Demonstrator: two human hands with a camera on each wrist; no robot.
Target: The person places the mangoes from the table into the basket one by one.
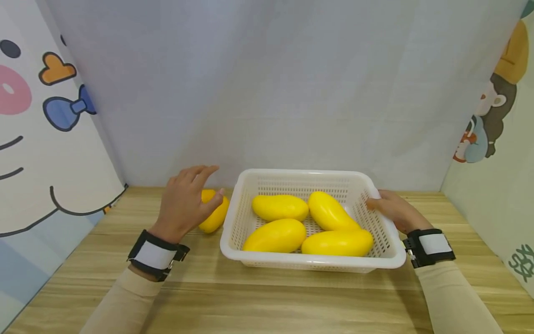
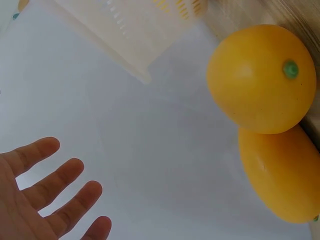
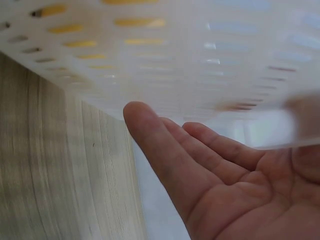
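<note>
My right hand (image 1: 394, 211) grips the right rim of a white slotted plastic basket (image 1: 308, 260), thumb over the inside. In the right wrist view its fingers (image 3: 165, 150) lie along the outer wall. Several yellow toy mangoes (image 1: 280, 207) lie in the basket. Left of it, my left hand (image 1: 183, 202) hovers with fingers spread, holding nothing. Its thumb overlaps a loose yellow mango (image 1: 214, 219) in the head view. In the left wrist view two mangoes show outside the basket, a nearer one (image 2: 250, 80) with a green stem end and another mango (image 2: 280, 172) behind it.
Both things and hands are over a wood-grain table (image 1: 267, 301). A pale grey curtain (image 1: 271, 93) hangs right behind the basket. Cartoon-printed panels stand on the left (image 1: 50, 162) and right (image 1: 479, 195).
</note>
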